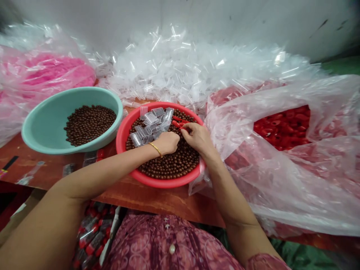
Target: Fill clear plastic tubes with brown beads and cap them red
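A red plastic basin [123, 132] holds a mass of small brown beads [174, 163]. Several small clear plastic tubes or bags [150, 122] lie on the beads at its far side. My left hand [168, 142], with a gold bangle at the wrist, curls over the beads beside that clear heap, and its fingertips are hidden. My right hand [197, 138] is just to its right, with its fingertips pinched at a small red plastic piece [177, 123]. What the left hand holds cannot be seen.
A teal basin [50, 116] of brown beads stands left of the red basin on a worn wooden table [146, 200]. Behind lies a heap of clear plastic pieces [180, 71]. Plastic sacks hold pink items [53, 71] and red items [284, 127]. Filled packets [92, 236] lie below the table edge.
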Action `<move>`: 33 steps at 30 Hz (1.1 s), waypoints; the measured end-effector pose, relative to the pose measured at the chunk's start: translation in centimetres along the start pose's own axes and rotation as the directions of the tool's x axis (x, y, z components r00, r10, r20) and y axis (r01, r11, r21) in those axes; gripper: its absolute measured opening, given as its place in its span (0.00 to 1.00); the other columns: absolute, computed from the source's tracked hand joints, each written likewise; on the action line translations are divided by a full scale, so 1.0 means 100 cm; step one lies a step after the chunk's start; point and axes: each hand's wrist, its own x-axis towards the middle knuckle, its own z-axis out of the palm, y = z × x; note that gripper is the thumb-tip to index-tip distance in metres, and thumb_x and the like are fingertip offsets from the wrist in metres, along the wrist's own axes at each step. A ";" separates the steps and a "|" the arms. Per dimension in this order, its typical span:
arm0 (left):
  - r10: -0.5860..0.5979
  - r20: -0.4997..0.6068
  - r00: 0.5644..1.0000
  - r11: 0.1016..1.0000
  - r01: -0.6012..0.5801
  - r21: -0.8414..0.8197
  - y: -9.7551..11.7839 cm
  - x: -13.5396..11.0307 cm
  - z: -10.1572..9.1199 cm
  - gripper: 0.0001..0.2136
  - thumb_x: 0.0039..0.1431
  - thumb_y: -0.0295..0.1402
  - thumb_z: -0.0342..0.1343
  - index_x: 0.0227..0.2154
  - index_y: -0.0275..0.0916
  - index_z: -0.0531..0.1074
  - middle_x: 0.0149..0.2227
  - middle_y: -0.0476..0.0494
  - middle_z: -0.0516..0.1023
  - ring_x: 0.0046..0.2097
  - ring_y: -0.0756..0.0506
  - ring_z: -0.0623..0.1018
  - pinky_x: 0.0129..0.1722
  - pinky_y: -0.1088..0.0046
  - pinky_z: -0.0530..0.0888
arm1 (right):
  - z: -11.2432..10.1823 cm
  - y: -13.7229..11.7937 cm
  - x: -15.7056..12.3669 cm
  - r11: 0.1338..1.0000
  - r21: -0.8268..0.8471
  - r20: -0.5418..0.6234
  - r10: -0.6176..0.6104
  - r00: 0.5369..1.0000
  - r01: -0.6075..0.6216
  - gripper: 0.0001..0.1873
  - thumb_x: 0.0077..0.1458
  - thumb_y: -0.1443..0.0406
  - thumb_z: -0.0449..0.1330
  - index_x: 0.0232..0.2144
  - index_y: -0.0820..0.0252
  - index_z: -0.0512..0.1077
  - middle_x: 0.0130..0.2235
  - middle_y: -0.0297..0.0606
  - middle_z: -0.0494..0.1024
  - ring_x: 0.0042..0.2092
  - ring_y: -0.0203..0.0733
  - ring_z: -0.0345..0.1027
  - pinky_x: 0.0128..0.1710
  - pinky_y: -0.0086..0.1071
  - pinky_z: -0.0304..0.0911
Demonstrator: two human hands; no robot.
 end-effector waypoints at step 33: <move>0.100 -0.078 0.992 0.701 -0.125 -0.702 -0.025 -0.023 0.015 0.07 0.50 0.26 0.55 0.33 0.33 0.72 0.34 0.46 0.78 0.35 0.50 0.75 0.38 0.76 0.70 | 0.011 0.010 0.007 0.642 0.763 -0.026 0.142 0.989 -0.072 0.22 0.48 0.50 0.58 0.41 0.56 0.65 0.36 0.35 0.77 0.29 0.34 0.71 0.29 0.30 0.66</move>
